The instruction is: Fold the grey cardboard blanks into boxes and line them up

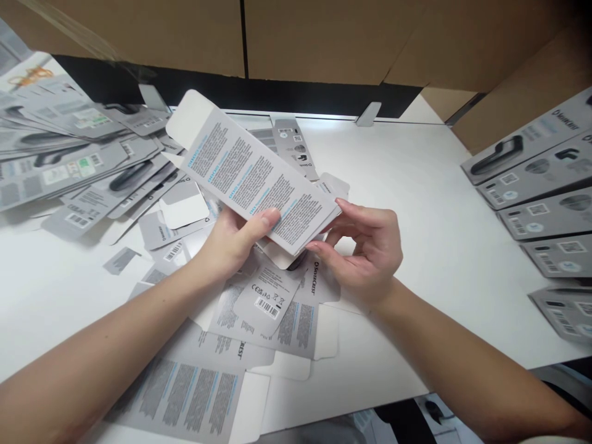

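A grey printed cardboard box (259, 179) is held up over the table, tilted, its text panel facing me. At its upper left end a white flap stands open. My left hand (235, 237) grips the box from below, with the thumb pressed on the printed panel. At the lower right end, my right hand (365, 246) pinches the edge between thumb and fingers. Beneath both hands lie flat, unfolded grey box blanks (272, 290), overlapping one another. More blanks (194, 388) reach the table's front edge.
A heap of flat grey blanks (87, 154) covers the table's left side. Along the right edge stands a row of formed grey boxes (546, 209). Large brown cardboard boxes (314, 43) wall off the back, behind a black strip with white clips (369, 115).
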`<action>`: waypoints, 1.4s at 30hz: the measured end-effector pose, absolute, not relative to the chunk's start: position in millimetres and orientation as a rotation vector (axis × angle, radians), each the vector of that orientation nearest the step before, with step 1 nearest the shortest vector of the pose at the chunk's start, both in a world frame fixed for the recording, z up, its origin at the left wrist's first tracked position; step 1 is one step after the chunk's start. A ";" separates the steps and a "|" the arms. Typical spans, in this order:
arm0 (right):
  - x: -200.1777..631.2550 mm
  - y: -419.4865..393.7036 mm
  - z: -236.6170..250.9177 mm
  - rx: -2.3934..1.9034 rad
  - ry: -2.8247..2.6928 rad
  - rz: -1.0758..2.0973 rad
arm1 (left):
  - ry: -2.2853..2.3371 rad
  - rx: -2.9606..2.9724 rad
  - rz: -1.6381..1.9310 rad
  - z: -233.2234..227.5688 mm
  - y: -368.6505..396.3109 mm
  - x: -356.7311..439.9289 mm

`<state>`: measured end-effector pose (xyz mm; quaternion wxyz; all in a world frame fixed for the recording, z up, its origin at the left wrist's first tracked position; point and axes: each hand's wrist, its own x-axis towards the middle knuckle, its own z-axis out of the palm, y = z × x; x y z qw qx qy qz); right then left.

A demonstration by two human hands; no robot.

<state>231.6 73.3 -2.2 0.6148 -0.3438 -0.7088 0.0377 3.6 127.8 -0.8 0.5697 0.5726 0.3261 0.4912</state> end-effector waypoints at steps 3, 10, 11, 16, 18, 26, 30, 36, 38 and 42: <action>231.9 73.6 -2.1 -0.778 -1.636 0.094 | 0.763 1.324 1.138 1.3 126.4 3.2; 233.8 70.6 3.3 -0.831 -1.664 0.129 | 0.762 1.258 1.089 -3.0 128.4 0.6; 234.0 70.6 4.2 -0.822 -1.665 0.129 | 0.761 1.241 1.075 -2.3 129.4 0.6; 233.1 71.8 7.9 -0.777 -1.684 0.040 | 0.745 1.238 1.050 5.9 134.2 -0.7; 232.8 71.8 9.7 -0.779 -1.702 0.036 | 0.745 1.243 1.048 7.5 134.9 -1.4; 233.6 73.0 13.5 -0.772 -1.751 0.005 | 0.731 1.133 1.043 3.1 132.2 2.1; 232.7 74.0 12.8 -0.770 -1.746 -0.012 | 0.715 1.130 1.046 1.4 132.4 2.7; 233.3 72.6 13.8 -0.780 -1.763 -0.009 | 0.726 1.093 1.049 6.9 128.3 4.3; 233.3 71.8 14.3 -0.799 -1.767 -0.019 | 0.752 1.049 1.063 11.1 125.1 6.2; 233.0 70.9 13.8 -0.794 -1.765 -0.013 | 0.765 1.009 1.066 15.7 120.6 8.1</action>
